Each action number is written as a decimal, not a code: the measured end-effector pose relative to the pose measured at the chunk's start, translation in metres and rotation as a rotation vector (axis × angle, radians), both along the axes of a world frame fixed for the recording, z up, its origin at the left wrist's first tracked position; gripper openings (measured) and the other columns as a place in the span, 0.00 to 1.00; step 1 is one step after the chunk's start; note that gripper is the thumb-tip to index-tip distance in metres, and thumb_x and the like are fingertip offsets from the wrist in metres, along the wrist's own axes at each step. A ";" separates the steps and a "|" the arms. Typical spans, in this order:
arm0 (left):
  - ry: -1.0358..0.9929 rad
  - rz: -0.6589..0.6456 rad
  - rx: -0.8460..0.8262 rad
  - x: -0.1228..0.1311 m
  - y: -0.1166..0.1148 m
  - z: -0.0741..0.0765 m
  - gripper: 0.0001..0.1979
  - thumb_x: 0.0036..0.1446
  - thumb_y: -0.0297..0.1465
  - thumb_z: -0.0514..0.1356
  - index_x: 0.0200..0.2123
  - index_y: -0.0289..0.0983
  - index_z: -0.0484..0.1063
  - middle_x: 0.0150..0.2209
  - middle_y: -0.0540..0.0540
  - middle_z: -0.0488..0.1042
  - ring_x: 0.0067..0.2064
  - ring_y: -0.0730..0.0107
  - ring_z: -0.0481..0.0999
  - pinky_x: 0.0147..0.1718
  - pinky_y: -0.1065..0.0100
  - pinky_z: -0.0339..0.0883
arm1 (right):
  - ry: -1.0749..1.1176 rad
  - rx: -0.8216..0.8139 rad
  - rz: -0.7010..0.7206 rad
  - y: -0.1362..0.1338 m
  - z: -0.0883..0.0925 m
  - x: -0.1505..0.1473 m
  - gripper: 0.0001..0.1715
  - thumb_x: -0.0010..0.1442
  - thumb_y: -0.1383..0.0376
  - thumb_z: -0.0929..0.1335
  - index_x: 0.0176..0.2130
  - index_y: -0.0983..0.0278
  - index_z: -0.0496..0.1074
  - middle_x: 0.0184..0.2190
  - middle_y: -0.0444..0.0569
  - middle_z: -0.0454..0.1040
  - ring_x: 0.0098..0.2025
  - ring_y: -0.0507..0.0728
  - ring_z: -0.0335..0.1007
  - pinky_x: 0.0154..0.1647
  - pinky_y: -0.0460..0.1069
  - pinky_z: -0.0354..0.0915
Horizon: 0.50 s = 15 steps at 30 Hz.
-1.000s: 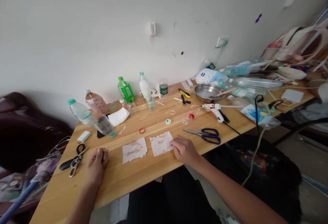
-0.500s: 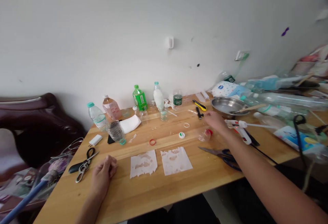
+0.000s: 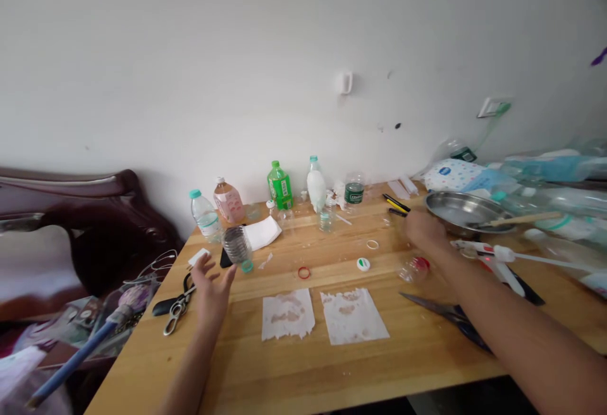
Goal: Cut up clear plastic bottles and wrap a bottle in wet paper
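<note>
We seem mid-reach: left hand [image 3: 211, 288] open, empty, near the tipped bottle [image 3: 236, 245]. Right hand [image 3: 423, 231] by the knife [image 3: 397, 205], too blurred to tell. Next calls for closing carefully.

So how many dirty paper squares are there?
2. The left paper square and the right paper square lie side by side on the table, apart. None seems hidden.

Lower left, our left hand [image 3: 211, 285], fingers spread, lies near a toppled bottle [image 3: 237, 245]; our blurred right hand [image 3: 424, 231] hovers beside a bowl [image 3: 455, 212].
</note>
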<state>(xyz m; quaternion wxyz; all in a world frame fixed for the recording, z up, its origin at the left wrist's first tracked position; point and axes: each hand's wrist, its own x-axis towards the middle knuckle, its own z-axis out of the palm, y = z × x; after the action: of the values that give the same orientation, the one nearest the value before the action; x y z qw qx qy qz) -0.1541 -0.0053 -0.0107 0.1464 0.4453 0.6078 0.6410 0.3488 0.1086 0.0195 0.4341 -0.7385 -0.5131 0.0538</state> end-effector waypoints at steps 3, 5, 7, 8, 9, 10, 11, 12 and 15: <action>-0.039 -0.055 0.031 0.005 0.027 0.002 0.50 0.37 0.42 0.75 0.61 0.41 0.55 0.66 0.33 0.56 0.65 0.46 0.59 0.58 0.51 0.60 | -0.027 0.093 -0.017 -0.014 0.025 -0.001 0.16 0.65 0.63 0.69 0.51 0.67 0.69 0.51 0.55 0.71 0.49 0.60 0.71 0.51 0.59 0.68; -0.107 -0.128 0.028 0.008 0.038 0.004 0.47 0.38 0.41 0.75 0.60 0.41 0.57 0.64 0.34 0.61 0.65 0.47 0.61 0.59 0.51 0.59 | -0.019 0.206 0.032 -0.029 0.042 -0.013 0.20 0.64 0.66 0.69 0.54 0.67 0.65 0.53 0.59 0.70 0.49 0.62 0.71 0.52 0.59 0.66; -0.197 -0.209 0.024 0.012 0.041 0.008 0.39 0.42 0.42 0.73 0.56 0.40 0.63 0.58 0.36 0.69 0.61 0.49 0.67 0.58 0.53 0.61 | 0.028 0.316 0.099 -0.048 0.054 -0.040 0.22 0.65 0.64 0.66 0.57 0.64 0.60 0.49 0.58 0.73 0.44 0.60 0.74 0.46 0.56 0.68; -0.247 -0.244 0.025 0.015 0.039 0.011 0.35 0.44 0.44 0.72 0.53 0.39 0.66 0.55 0.37 0.72 0.59 0.50 0.70 0.56 0.55 0.63 | 0.079 0.376 0.141 -0.060 0.058 -0.058 0.23 0.68 0.63 0.63 0.59 0.63 0.55 0.45 0.56 0.75 0.40 0.58 0.74 0.41 0.54 0.69; -0.303 -0.273 0.028 0.018 0.034 0.015 0.31 0.47 0.47 0.69 0.51 0.39 0.68 0.52 0.39 0.74 0.56 0.52 0.72 0.54 0.56 0.66 | 0.125 0.433 0.184 -0.073 0.060 -0.080 0.22 0.70 0.62 0.60 0.60 0.61 0.50 0.44 0.54 0.75 0.35 0.56 0.74 0.36 0.51 0.70; -0.361 -0.300 0.029 0.023 0.027 0.018 0.29 0.51 0.49 0.66 0.50 0.39 0.68 0.50 0.40 0.75 0.53 0.53 0.75 0.50 0.58 0.69 | 0.201 0.503 0.263 -0.086 0.060 -0.104 0.21 0.70 0.61 0.60 0.59 0.59 0.49 0.43 0.52 0.74 0.31 0.54 0.72 0.32 0.50 0.70; -0.423 -0.328 0.027 0.030 0.019 0.022 0.28 0.55 0.52 0.62 0.51 0.39 0.68 0.48 0.40 0.76 0.50 0.55 0.77 0.46 0.60 0.71 | 0.411 0.618 0.433 -0.099 0.060 -0.129 0.21 0.66 0.61 0.66 0.55 0.58 0.54 0.41 0.50 0.74 0.31 0.54 0.71 0.31 0.50 0.69; -0.486 -0.360 0.020 0.037 0.009 0.026 0.29 0.57 0.54 0.57 0.52 0.39 0.67 0.45 0.41 0.77 0.45 0.56 0.79 0.40 0.61 0.73 | 0.463 0.651 0.508 -0.113 0.058 -0.153 0.17 0.64 0.60 0.68 0.50 0.58 0.59 0.39 0.48 0.72 0.30 0.53 0.70 0.30 0.49 0.69; -0.643 -0.472 -0.030 0.063 -0.019 0.035 0.30 0.59 0.54 0.55 0.54 0.39 0.66 0.35 0.44 0.77 0.33 0.61 0.80 0.25 0.68 0.71 | 0.501 0.684 0.644 -0.144 0.055 -0.214 0.05 0.65 0.62 0.68 0.41 0.59 0.68 0.33 0.45 0.69 0.31 0.54 0.70 0.31 0.48 0.69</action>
<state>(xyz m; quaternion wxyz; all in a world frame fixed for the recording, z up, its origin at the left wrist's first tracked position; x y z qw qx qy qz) -0.0911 -0.0239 0.0244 0.4790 0.3474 0.4212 0.6873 0.1352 -0.0357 0.0747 0.7208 -0.3242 -0.5828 0.1888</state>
